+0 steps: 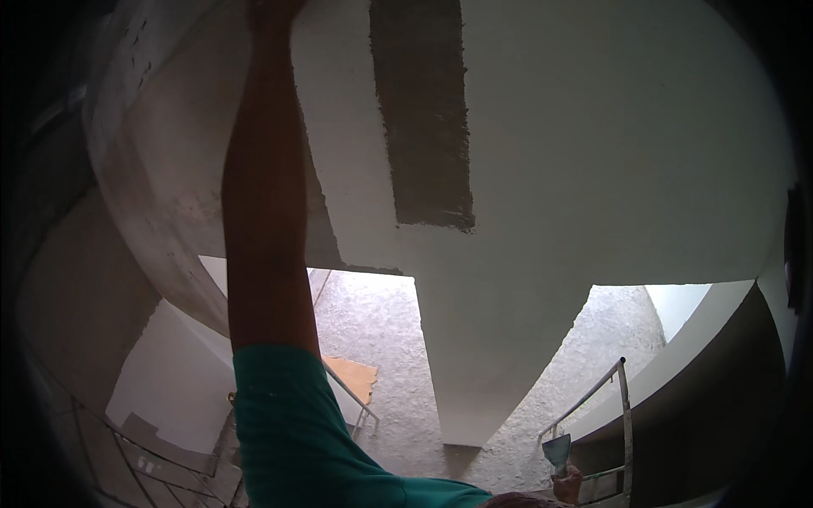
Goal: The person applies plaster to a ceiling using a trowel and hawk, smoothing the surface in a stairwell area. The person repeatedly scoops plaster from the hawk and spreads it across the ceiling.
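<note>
My left arm, in a teal sleeve point(288, 406), reaches straight up in front of a white wall surface point(593, 152). At the top edge only the wrist end of my left hand point(275, 10) shows; its fingers are cut off and dark. Low on the right, my right hand point(566, 486) is closed round the handle of a putty knife point(557, 450), its wide blade pointing up. A dark grey, rough-edged strip point(423, 118) runs down the white surface, right of my raised arm. Another darker patch point(320, 229) borders that arm.
Metal railings stand at the lower right point(627, 423) and lower left point(118, 440). Two bright openings show a rough pale wall point(381, 339) beyond, with a white tapering piece point(500, 364) between them. An orange-tan patch point(356, 377) lies beside my sleeve.
</note>
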The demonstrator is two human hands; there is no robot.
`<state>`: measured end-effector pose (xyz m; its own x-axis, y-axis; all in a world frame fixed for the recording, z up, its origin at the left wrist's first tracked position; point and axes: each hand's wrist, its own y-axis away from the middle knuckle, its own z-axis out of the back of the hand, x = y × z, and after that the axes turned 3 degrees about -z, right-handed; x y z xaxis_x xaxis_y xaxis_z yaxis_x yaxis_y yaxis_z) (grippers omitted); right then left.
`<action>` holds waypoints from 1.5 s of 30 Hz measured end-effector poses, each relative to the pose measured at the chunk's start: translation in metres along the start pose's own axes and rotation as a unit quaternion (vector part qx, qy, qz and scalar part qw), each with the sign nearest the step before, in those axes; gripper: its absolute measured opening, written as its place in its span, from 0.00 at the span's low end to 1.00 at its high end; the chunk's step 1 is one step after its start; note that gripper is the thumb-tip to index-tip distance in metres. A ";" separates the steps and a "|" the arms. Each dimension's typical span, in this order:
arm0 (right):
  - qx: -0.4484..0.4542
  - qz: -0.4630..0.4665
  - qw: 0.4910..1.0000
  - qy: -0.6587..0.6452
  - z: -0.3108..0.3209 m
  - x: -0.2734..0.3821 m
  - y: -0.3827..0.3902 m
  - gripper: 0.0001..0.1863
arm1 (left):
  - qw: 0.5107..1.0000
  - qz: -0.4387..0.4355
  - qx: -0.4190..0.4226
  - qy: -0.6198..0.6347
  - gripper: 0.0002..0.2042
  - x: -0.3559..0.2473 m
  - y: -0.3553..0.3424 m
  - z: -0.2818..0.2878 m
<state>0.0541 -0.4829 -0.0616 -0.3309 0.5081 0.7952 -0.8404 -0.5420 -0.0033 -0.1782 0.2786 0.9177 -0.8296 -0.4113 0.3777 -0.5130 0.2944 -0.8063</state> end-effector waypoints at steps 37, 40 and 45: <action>-0.049 -0.067 0.995 0.054 0.081 0.003 0.005 0.16 | 0.718 0.325 0.145 0.598 0.17 -0.136 -0.090 0.397; -0.054 -0.015 0.997 -0.043 0.098 0.067 -0.010 0.15 | 0.595 0.297 0.131 0.735 0.14 -0.104 0.001 0.466; 0.022 -0.035 0.988 -0.151 0.131 0.187 -0.038 0.29 | 0.001 0.448 0.315 0.837 0.26 -0.147 0.230 0.622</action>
<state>0.0804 -0.4553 0.1670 -0.1234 0.3258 0.9374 -0.8351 -0.5444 0.0793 -0.0373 -0.1301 0.3934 0.4559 0.2441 -0.8559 -0.4763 -0.7454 -0.4663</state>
